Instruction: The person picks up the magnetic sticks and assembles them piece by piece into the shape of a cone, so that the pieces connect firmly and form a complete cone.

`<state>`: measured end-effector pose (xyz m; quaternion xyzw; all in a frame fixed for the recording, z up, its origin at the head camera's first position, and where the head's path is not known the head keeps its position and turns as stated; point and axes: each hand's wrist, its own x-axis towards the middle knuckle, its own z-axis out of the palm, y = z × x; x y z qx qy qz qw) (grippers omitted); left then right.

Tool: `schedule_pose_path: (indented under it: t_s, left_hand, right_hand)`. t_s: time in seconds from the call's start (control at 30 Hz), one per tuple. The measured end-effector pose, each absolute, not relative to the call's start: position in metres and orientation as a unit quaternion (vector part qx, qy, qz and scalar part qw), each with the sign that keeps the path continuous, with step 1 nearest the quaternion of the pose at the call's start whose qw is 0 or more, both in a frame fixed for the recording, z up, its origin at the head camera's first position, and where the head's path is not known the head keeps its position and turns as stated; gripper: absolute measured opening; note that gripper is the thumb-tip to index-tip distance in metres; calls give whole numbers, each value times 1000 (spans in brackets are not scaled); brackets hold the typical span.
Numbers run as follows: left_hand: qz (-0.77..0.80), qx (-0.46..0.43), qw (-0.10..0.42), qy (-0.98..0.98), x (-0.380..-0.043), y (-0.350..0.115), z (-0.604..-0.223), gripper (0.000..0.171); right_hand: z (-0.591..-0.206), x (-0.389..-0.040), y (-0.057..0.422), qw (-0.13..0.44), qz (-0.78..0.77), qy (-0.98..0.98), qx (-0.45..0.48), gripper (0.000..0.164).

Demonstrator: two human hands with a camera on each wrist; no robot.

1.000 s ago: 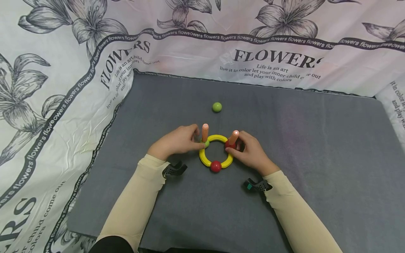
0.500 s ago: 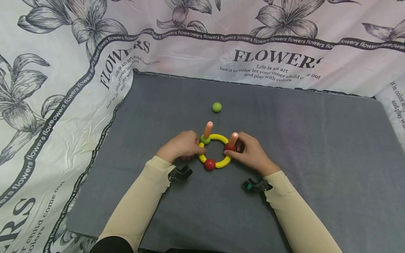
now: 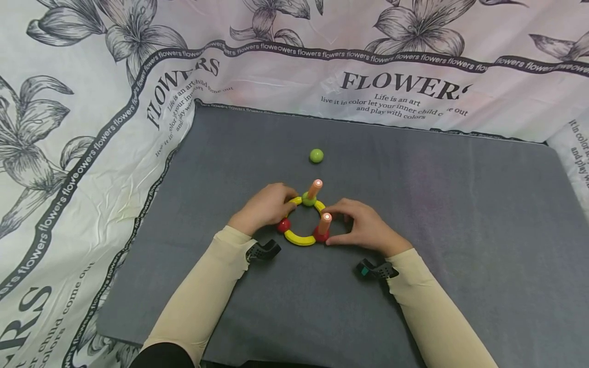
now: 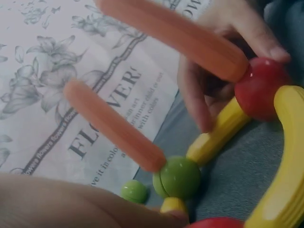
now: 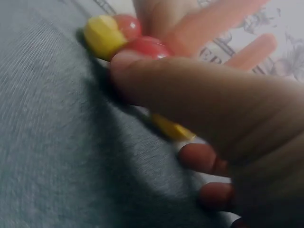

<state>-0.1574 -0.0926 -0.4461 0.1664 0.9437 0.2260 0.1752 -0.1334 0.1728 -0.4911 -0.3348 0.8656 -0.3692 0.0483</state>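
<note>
A toy ring of curved yellow pieces [image 3: 300, 239], joined by balls, lies on the grey table. An orange stick [image 3: 315, 190] rises from its green ball [image 3: 308, 200] at the far side. A second orange stick [image 3: 324, 224] stands in the near-right red ball [image 3: 319, 236]. Another red ball [image 3: 284, 225], without a stick, is at the left. My left hand [image 3: 266, 207] pinches the ring's far-left yellow piece. At the right, my right hand [image 3: 363, 227] has its thumb [image 5: 133, 71] against the stick-bearing red ball; its index finger reaches the right yellow piece. Neither stick is held.
A loose green ball [image 3: 316, 156] lies on the table [image 3: 460, 230] beyond the ring. White flower-printed cloth [image 3: 276, 82] hangs along the back and left edges. Dark straps [image 3: 263, 250] sit at both wrists.
The ring has turned clockwise: the green ball moved to the far side, the plain red ball to the left, the other red ball nearer. My right fingers have spread apart.
</note>
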Motion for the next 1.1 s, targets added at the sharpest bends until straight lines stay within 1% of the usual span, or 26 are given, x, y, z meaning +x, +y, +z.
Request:
schedule_pose_path:
  t_s: [0.13, 0.3, 0.47, 0.6, 0.7, 0.8, 0.93, 1.1]
  left_hand:
    - [230, 197, 175, 937, -157, -91, -447, 33]
    - [270, 207, 173, 924, -161, -104, -441, 36]
    - [294, 180, 162, 925, -164, -131, -422, 34]
    - [263, 136, 183, 938, -165, -146, -415, 33]
    - [239, 113, 202, 943, -167, -150, -418, 26]
    - [225, 99, 210, 946, -168, -151, -423, 18]
    - [193, 80, 216, 954, -166, -150, -425, 19]
    - [184, 84, 246, 948, -167, -149, -427, 21]
  right_hand:
    - [-488, -134, 174, 72, -358, 857, -364, 64]
    - [-486, -135, 174, 81, -346, 853, -382, 58]
    - [-484, -136, 175, 83, -340, 852, -391, 50]
    - [-484, -136, 175, 86, -340, 857, -378, 46]
    - [-485, -136, 175, 80, -342, 863, -365, 42]
    - [-488, -136, 174, 61, -351, 865, -354, 39]
    - [-491, -135, 172, 32, -354, 870, -342, 38]
    - [-494, -133, 168, 4, -342, 879, -331, 39]
